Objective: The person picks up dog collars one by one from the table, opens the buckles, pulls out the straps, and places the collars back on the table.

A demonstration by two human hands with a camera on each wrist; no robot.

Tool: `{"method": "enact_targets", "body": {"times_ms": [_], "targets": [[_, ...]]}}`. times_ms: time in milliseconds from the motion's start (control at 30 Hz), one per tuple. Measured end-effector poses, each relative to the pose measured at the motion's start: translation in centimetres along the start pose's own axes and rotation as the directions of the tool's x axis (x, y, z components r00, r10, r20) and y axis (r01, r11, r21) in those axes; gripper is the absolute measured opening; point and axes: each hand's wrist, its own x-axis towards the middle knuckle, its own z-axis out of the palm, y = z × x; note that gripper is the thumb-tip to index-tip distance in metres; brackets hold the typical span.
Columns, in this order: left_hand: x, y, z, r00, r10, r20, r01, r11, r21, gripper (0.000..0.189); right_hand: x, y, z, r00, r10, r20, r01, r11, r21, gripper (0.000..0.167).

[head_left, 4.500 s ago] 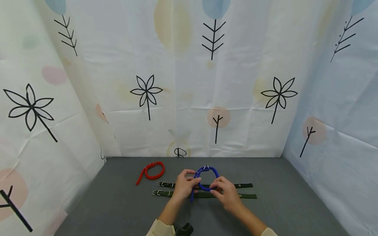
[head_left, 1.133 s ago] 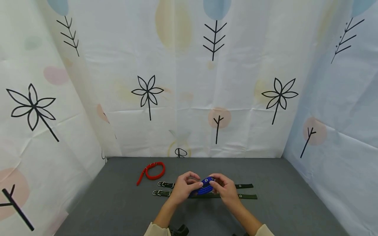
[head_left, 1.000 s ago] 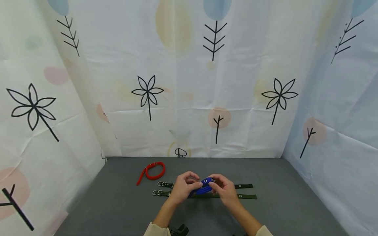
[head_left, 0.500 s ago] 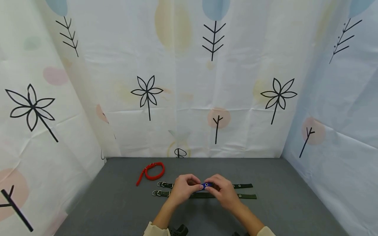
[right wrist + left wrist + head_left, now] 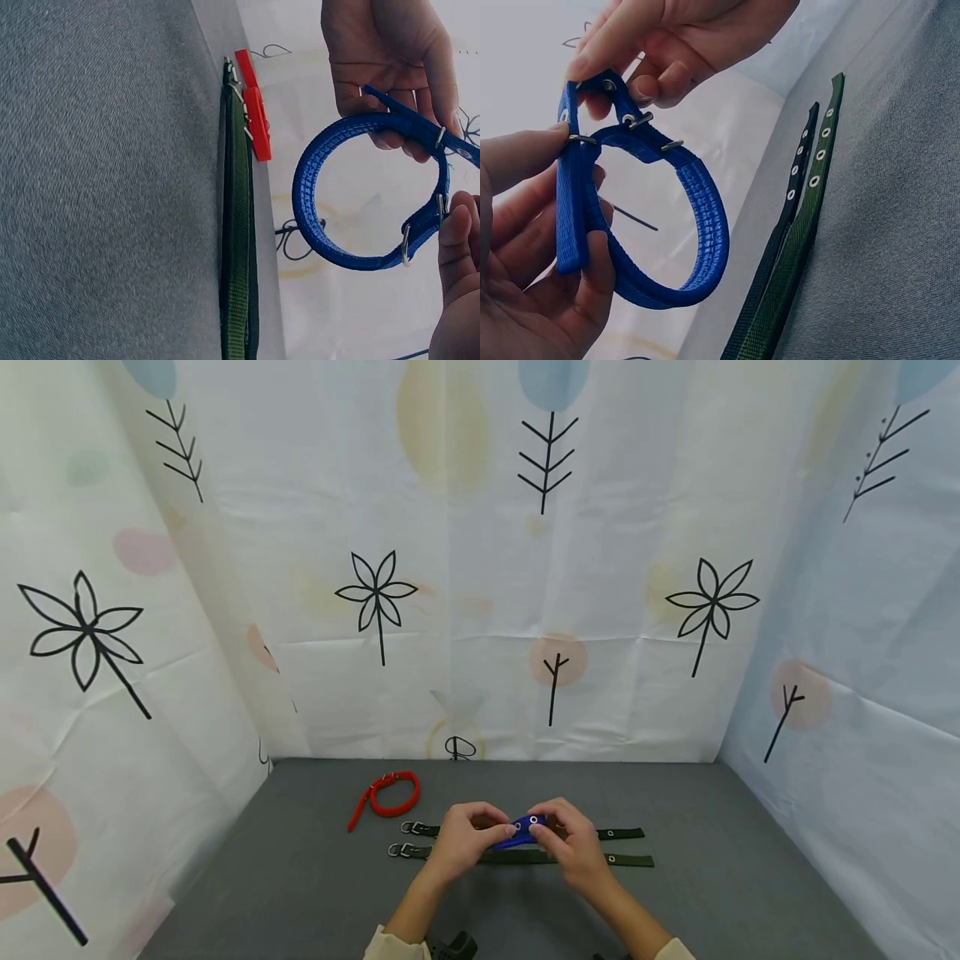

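Note:
A blue pet collar (image 5: 712, 225), bent into a ring, hangs between my two hands above the table. My left hand (image 5: 463, 845) pinches its strap near a metal keeper, and the strap's tail lies along the fingers in the left wrist view. My right hand (image 5: 577, 852) pinches the strap on the buckle side, where it bends up in a small fold with metal eyelets (image 5: 609, 85). The buckle (image 5: 442, 204) sits right at the right fingertips in the right wrist view. A D-ring (image 5: 406, 246) stands beside it on the collar.
Behind my hands, a dark green collar (image 5: 621, 833) and an olive green collar (image 5: 632, 861) lie straight and parallel on the grey table (image 5: 300, 893). A coiled red collar (image 5: 393, 812) lies at the back left. Patterned curtains (image 5: 465, 610) enclose the back and sides.
Earlier the blue collar's ring faced the head camera with its buckle at the top; it has since been turned, eyelets showing between the fingertips. Lately the right hand has shifted slightly, showing more strap.

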Motion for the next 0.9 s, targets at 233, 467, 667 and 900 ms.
{"method": "enact_targets", "body": {"times_ms": [233, 467, 667, 900], "targets": [[-0.9, 3.0, -0.3, 0.999, 0.020, -0.025, -0.020, 1.000, -0.012, 0.010, -0.9, 2.1, -0.2, 0.995, 0.098, -0.031, -0.093, 0.985, 0.144, 0.016], [-0.4, 1.2, 0.0, 0.999, 0.012, -0.045, -0.012, 1.000, 0.008, 0.010, -1.0, 2.4, -0.5, 0.995, 0.104, -0.005, -0.102, 0.985, 0.141, 0.017], [0.0, -0.6, 0.1, 0.997, 0.014, -0.076, -0.007, 0.995, 0.099, 0.011, -0.4, 2.3, -1.0, 0.997, 0.017, 0.070, -0.004, 0.984, -0.176, 0.023], [0.0, -0.5, 0.3, 0.996, 0.033, -0.082, -0.016, 0.981, 0.195, 0.009, 0.2, 1.4, -0.6, 0.970, -0.087, 0.226, 0.201, 0.810, -0.550, 0.031]]}}
